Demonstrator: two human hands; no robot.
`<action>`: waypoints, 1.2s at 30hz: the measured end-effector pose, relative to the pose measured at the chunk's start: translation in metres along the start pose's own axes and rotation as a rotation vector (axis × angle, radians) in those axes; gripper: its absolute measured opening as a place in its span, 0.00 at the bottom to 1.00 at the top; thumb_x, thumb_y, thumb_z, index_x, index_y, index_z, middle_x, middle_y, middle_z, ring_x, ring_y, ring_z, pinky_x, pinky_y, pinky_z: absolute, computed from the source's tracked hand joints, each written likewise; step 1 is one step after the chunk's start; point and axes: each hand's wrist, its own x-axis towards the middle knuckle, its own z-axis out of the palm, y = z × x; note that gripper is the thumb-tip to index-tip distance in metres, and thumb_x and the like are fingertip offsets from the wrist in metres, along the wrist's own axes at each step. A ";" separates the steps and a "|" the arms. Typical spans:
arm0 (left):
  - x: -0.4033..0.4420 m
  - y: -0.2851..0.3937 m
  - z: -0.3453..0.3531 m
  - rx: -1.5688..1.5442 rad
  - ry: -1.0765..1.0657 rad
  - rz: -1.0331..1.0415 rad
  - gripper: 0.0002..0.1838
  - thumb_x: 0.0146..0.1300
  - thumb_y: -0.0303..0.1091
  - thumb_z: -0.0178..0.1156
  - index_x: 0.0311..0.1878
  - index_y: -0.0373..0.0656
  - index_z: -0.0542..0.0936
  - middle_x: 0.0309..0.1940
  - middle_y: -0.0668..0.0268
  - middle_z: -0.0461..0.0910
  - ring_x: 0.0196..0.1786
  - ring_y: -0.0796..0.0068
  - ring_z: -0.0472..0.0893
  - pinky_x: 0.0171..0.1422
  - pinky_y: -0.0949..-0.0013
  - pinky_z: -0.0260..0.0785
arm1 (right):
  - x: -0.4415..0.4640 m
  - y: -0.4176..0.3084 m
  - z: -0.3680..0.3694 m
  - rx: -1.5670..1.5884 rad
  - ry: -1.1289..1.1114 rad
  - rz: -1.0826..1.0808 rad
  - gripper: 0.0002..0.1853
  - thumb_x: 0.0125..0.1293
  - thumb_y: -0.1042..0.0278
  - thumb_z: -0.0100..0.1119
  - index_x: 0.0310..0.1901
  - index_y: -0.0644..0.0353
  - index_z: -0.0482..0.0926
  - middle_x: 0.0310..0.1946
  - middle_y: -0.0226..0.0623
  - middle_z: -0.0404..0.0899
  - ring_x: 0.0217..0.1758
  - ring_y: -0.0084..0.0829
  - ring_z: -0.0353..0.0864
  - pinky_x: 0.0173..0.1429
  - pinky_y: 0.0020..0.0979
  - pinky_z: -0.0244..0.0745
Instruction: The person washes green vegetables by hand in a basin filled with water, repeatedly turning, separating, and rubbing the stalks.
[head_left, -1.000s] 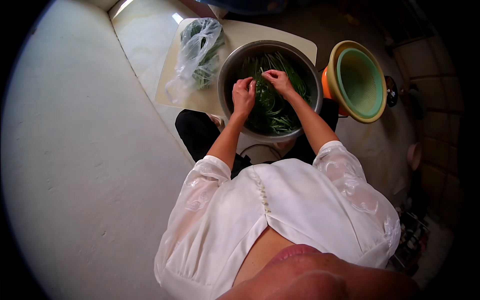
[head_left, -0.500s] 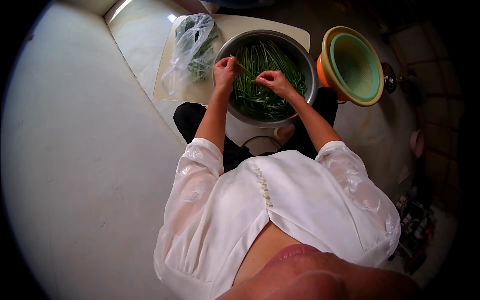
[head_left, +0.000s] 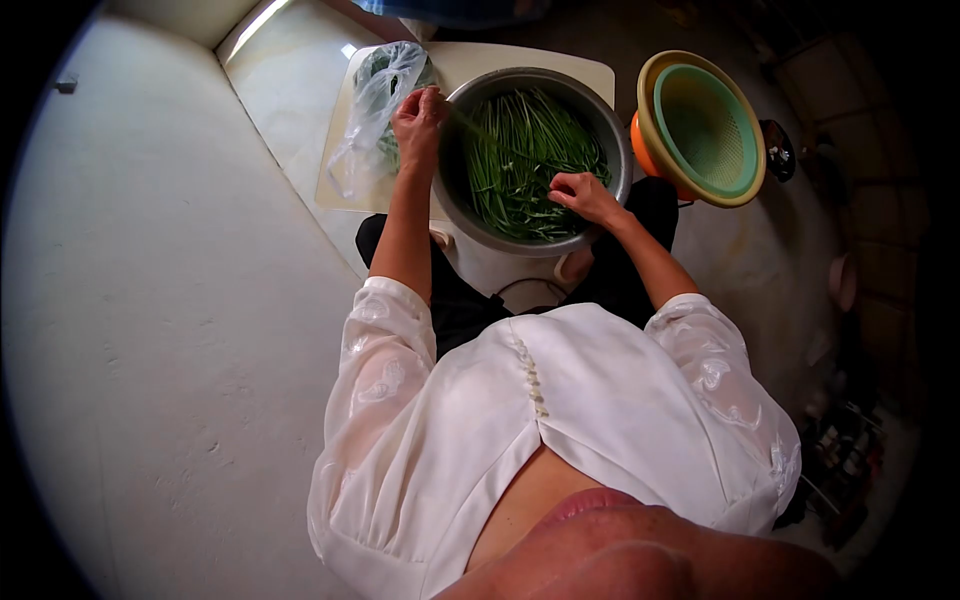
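Observation:
A wide metal basin (head_left: 627, 165) holds many long, thin green stalks (head_left: 525, 150). Above its left rim, beside the plastic bag, my left hand (head_left: 417, 120) is closed in a pinch; a faint green strand stretches from it over the basin. My right hand (head_left: 585, 196) is over the basin's lower right part, its fingers pinched together near the stalks. What is between those fingertips is too small to make out. A clear plastic bag (head_left: 372, 135) with more greens lies left of the basin, partly behind my left hand.
Under the bag and basin is a cream-coloured board or low table (head_left: 590, 66). To the right, a green colander (head_left: 705, 130) sits in a yellow basin (head_left: 655, 92) over something orange. A white wall (head_left: 150, 300) stands at the left.
My hands have moved apart: the left up and left toward the bag, the right lower and to the right over the basin. The stalks are more exposed between them.

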 end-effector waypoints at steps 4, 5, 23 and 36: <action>-0.006 0.009 0.009 -0.031 -0.074 0.034 0.10 0.71 0.35 0.60 0.44 0.36 0.81 0.32 0.67 0.82 0.34 0.78 0.81 0.42 0.74 0.76 | -0.005 -0.001 -0.010 -0.307 -0.056 0.027 0.11 0.63 0.63 0.63 0.40 0.61 0.80 0.33 0.39 0.84 0.39 0.41 0.84 0.43 0.40 0.78; -0.007 0.012 0.010 -0.037 -0.087 0.020 0.10 0.71 0.35 0.59 0.45 0.36 0.81 0.34 0.66 0.83 0.36 0.77 0.82 0.43 0.74 0.77 | -0.006 0.000 -0.013 -0.307 -0.050 0.025 0.11 0.63 0.63 0.63 0.40 0.61 0.80 0.33 0.39 0.84 0.39 0.41 0.84 0.43 0.40 0.78; -0.040 -0.041 0.029 -0.159 -0.214 -0.252 0.14 0.71 0.40 0.60 0.48 0.39 0.83 0.35 0.72 0.82 0.34 0.84 0.77 0.40 0.78 0.69 | 0.092 -0.057 0.005 0.471 0.214 -0.134 0.19 0.67 0.56 0.64 0.50 0.64 0.81 0.43 0.37 0.85 0.47 0.26 0.84 0.53 0.29 0.78; -0.065 -0.039 0.018 -0.044 -0.190 -0.701 0.11 0.72 0.39 0.57 0.42 0.41 0.79 0.33 0.69 0.78 0.33 0.76 0.77 0.36 0.69 0.75 | 0.075 -0.059 0.025 0.064 0.301 -0.162 0.13 0.69 0.62 0.58 0.38 0.66 0.81 0.21 0.37 0.77 0.24 0.24 0.75 0.32 0.30 0.72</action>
